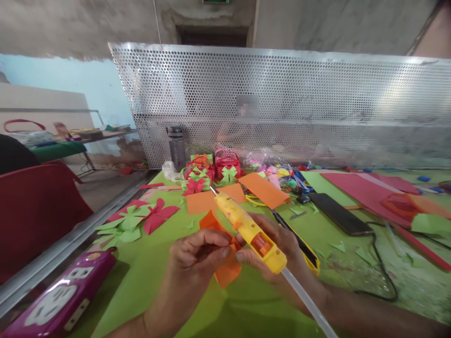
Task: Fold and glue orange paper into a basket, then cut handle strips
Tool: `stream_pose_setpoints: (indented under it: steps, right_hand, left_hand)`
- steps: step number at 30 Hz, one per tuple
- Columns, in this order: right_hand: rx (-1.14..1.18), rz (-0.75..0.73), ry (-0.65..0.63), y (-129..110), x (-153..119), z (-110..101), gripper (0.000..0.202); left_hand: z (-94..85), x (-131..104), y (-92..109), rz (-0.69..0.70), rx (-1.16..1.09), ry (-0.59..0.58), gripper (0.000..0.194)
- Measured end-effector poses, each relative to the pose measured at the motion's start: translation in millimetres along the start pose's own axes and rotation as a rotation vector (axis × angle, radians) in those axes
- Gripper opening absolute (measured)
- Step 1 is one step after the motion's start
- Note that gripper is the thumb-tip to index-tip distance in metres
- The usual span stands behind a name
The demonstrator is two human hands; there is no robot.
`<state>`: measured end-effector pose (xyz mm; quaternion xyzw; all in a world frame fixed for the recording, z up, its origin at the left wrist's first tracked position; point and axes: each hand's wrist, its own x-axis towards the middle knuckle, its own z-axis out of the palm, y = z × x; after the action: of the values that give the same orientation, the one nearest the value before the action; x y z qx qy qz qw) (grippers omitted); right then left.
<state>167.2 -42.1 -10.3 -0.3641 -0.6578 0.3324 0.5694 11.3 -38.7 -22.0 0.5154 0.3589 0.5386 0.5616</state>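
Left hand [193,256]: reaches in from the lower edge, fingers curled, thumb and fingertips pinching the orange paper.
Right hand [289,253]: comes from the lower right, wrapped around the glue gun, its thumb close to the paper as well.
Orange paper [227,272]: a small folded piece between both hands, above the table [148,281].
Glue gun [237,218]: yellow plastic body with an orange part in its side opening; the metal nozzle points forward and left.
Glue stick [306,298]: translucent, round, jutting from the gun's rear.
Cut flowers: red [159,216] and green [130,220], flat-petalled, lying to the left.
Power strip [66,293]: glossy purple with white socket panels; marks too small to read.
Cutter [299,244]: black and yellow, beside the right hand.
Phone [341,213]: dark, smooth slab, cord attached.
Screen [299,94]: perforated, shiny metal.
Sign [215,1]: green, cut off, unreadable.
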Motion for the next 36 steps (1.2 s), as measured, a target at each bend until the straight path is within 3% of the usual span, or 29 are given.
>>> stream_pose_setpoints:
  steps: [10,20,26,31,36]
  right_hand:
    - [-0.098,0.03,0.007,7,-7,-1,0.04]
    - [-0.109,-0.015,-0.004,9,-8,-3,0.046]
    - [-0.217,-0.037,0.149,13,-12,3,0.045]
    - [-0.212,-0.047,0.059,11,-9,-1,0.045]
    - [-0.129,-0.025,-0.04,13,-9,-4,0.043]
  left_hand:
    - [-0.2,-2,0,0.111,0.072,0.044,0.005]
    - [-1.6,0,-8,0.166,0.147,-0.014,0.015]
    - [-4.9,-3,-10,0.265,0.296,0.0,0.014]
    - [-4.0,-3,-8,0.257,0.3,-0.002,0.016]
    - [0.2,-2,-5,0.149,0.226,-0.008,0.015]
